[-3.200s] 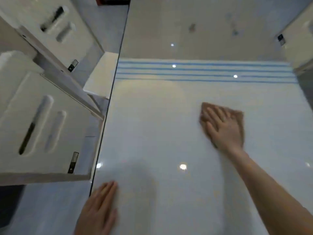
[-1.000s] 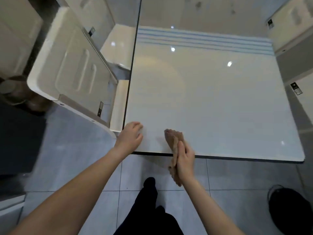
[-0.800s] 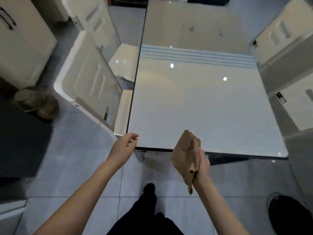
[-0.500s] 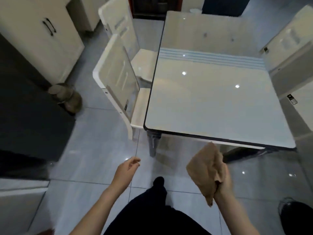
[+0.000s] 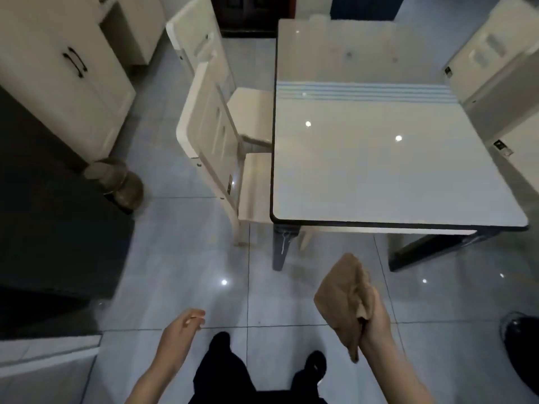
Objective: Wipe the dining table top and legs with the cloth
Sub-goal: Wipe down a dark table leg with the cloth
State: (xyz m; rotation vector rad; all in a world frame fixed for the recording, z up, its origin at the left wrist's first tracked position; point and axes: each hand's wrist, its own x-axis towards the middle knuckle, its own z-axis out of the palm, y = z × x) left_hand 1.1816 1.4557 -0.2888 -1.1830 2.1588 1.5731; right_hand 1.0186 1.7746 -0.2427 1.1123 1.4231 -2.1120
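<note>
While right hand (image 5: 374, 319) grips it, brown cloth (image 5: 339, 298) bunched, possibly folded

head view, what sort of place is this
Most likely a home dining area, perhaps by a kitchen: a glossy white dining table, a cream chair pushed up beside it, and a cream cabinet on a tiled floor.

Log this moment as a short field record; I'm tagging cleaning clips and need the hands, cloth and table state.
right hand: grips the cloth, raised over the floor, short of the table
left hand: holds nothing, fingers loosely curled
cloth: brown, bunched, touching neither top nor leg
table top: glossy white, blue-striped band across it, dark edge
near-left leg: dark, untouched, just ahead of the cloth
chair: cream, pushed in at the table's left side
</note>
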